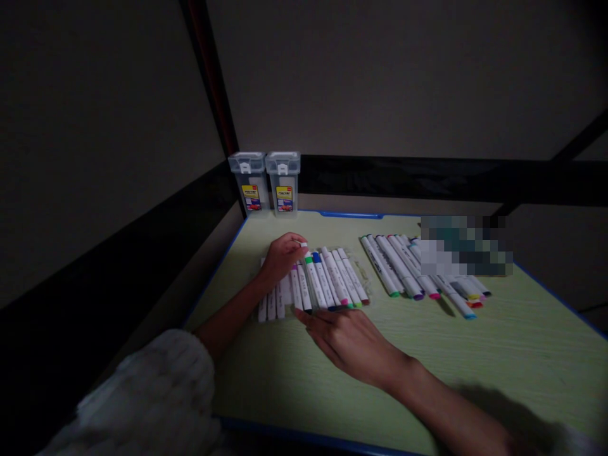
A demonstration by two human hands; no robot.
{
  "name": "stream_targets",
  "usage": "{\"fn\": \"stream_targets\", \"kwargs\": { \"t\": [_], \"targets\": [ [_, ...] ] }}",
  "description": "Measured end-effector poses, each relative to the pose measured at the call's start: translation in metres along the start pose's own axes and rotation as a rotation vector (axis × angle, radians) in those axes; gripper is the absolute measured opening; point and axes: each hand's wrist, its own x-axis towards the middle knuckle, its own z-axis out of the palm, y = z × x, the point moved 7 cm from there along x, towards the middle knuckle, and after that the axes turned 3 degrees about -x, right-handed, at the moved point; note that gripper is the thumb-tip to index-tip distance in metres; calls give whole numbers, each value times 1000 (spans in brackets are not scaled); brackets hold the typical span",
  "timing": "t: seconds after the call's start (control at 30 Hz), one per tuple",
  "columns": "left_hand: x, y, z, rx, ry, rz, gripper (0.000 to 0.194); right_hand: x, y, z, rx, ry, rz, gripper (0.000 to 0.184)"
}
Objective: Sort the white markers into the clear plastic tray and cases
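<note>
A row of white markers [319,282] lies side by side on clear plastic on the table. My left hand [280,256] is at the far ends of the row, with thumb and fingers closed around the white top of a marker. Partly under that hand, several more markers [272,305] lie at the left end of the row. My right hand [354,342] rests at the near ends, its index finger stretched out and touching the bottom of a marker. The other right fingers are partly hidden; nothing shows in their grasp.
A second group of markers [394,266] with coloured ends lies to the right, some loosely piled. Behind it is a blurred-out dark flat object [475,247]. Two clear lidded marker boxes [249,183] stand at the back left corner. The pale green table [498,342] has a blue edge.
</note>
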Motion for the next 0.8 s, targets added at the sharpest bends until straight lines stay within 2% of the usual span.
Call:
{"fn": "stream_targets", "kwargs": {
  "t": [0.33, 0.57, 0.8],
  "targets": [
    [1, -2, -6, -55, 80, 11, 14, -1, 1, 2, 19, 22, 1, 44],
    [3, -7, -7, -104, 91, 16, 16, 0, 1, 3, 9, 2, -7, 44],
    [0, -3, -17, -74, 184, -31, 14, 0, 1, 5, -9, -18, 1, 42]
  ]
}}
